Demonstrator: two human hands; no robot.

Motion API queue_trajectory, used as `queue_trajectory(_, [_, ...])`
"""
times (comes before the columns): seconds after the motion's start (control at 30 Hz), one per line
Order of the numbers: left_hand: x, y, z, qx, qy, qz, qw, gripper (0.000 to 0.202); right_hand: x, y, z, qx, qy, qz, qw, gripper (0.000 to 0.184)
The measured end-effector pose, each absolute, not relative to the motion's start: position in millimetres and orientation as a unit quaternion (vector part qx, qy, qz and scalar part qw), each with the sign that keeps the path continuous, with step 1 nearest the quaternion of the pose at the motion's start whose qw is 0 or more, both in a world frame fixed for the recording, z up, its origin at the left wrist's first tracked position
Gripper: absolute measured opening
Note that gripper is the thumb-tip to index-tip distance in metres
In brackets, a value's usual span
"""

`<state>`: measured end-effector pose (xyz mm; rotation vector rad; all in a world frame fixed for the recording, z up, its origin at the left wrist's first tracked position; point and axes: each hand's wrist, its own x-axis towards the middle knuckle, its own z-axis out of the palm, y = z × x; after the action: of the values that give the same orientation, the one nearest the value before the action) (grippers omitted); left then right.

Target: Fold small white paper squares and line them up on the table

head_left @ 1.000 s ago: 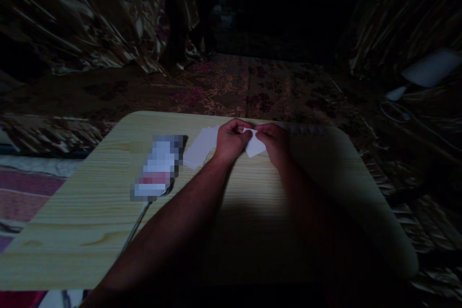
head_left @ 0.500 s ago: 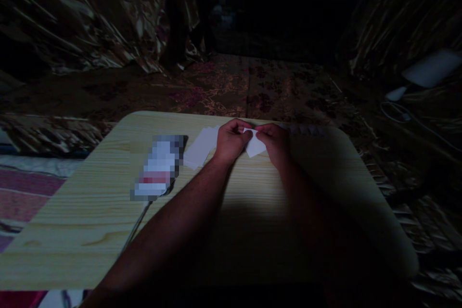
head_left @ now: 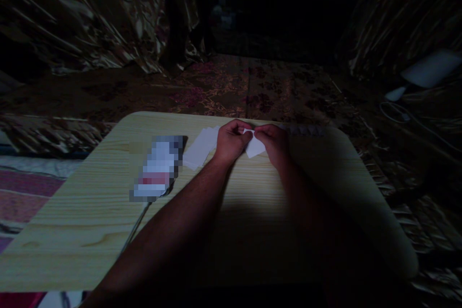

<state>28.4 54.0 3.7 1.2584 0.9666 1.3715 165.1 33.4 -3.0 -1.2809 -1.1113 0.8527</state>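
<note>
Near the far edge of the wooden table [head_left: 108, 221], my left hand [head_left: 232, 141] and my right hand [head_left: 275, 142] hold one small piece of white paper [head_left: 255, 148] between them. Both thumbs press on its upper part, and the fingers curl behind it, partly hidden. The paper's lower end comes to a corner pointing toward me. Just left of my left hand lie several white paper sheets [head_left: 201, 148], overlapping and flat on the table; my left hand covers their right end.
A blurred-out phone-like device [head_left: 159, 166] lies left of the sheets, with a cable [head_left: 135, 228] running toward me. A row of small dark pieces [head_left: 306, 130] sits at the far right edge. Beyond stand a patterned cloth surface [head_left: 224, 86], curtains [head_left: 126, 9] and a white lamp-like object [head_left: 431, 70].
My right thumb has shifted slightly left along the top of the paper. My left hand and the sheets stay almost where they were.
</note>
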Motion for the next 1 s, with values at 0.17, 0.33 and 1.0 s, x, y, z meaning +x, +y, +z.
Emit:
queue_trajectory(0.17, [28.6, 53.3, 2.9, 0.532, 0.399, 0.564, 0.489, 0.015, 162.8, 33.9, -2.0, -0.575, -0.490, 0.332, 0.564, 0.015])
queue_trajectory(0.33, [29.1, 53.2, 3.4, 0.525, 0.402, 0.561, 0.497, 0.021, 164.3, 34.5, -4.6, -0.561, -0.503, 0.324, 0.571, 0.014])
queue_trajectory(1.0, [27.1, 58.7, 3.0, 0.462, 0.395, 0.557, 0.566, 0.019, 166.1, 33.2, -5.7, -0.538, -0.514, 0.325, 0.584, 0.015])
